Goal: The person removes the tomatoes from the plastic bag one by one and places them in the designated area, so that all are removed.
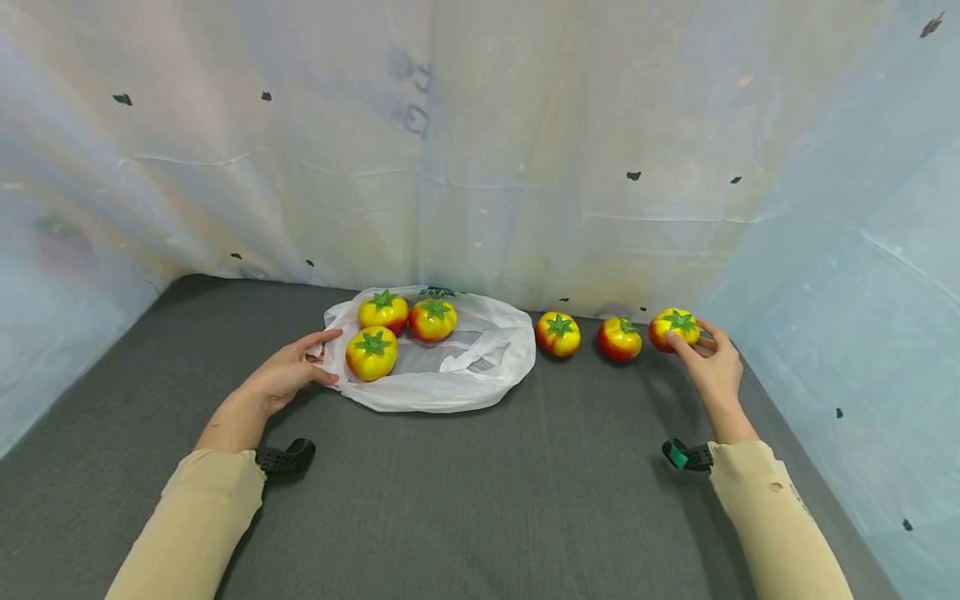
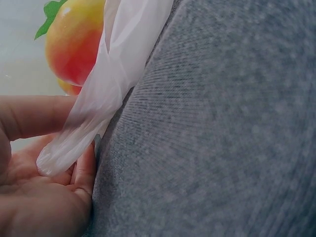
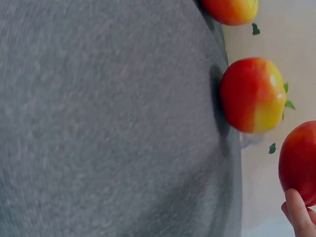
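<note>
We find open room over the cloth (image 1: 480,500) between the sleeves (image 1: 191,521), right up to the bag (image 1: 442,402). Behind, the sheet (image 1: 487,183) bars the way. Two fruits (image 1: 558,335), a narrow gap between them, stand between bag and right hand (image 1: 712,362); three others (image 1: 371,354) and the left hand (image 1: 288,368) crowd the bag's left end. A loose fold (image 1: 476,354) crosses its roomier right.

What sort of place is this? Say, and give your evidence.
Probably a makeshift recording booth: pale sheeting hangs behind and beside a grey surface, and a black device sits at each wrist.
</note>
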### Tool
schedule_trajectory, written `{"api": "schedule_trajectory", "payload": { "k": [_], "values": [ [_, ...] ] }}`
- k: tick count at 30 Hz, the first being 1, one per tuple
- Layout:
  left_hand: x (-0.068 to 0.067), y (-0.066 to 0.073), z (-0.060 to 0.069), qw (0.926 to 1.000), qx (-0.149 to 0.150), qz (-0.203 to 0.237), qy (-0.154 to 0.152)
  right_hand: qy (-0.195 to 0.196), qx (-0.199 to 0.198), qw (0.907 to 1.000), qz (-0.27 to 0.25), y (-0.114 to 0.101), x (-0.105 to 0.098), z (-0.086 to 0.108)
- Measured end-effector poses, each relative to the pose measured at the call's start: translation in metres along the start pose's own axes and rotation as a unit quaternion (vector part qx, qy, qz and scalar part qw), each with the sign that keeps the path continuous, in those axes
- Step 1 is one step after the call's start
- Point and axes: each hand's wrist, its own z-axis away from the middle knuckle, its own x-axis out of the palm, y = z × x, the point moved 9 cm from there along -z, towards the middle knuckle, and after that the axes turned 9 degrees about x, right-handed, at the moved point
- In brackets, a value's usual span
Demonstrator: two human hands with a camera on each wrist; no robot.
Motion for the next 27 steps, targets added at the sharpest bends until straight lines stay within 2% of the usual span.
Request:
{"api": "schedule_trajectory", "payload": {
  "k": [18,27],
  "values": [
    [0.001,0.002,0.001,1.0,-0.004,0.008,-0.002,-0.003,0.034,0.9981,0.051,0.031,0.006,-0.016],
    [0.002,0.002,0.002,0.9998,-0.003,0.018,0.001,-0.009,0.051,0.9971,0.056,0.041,0.009,-0.021]
  ]
}}
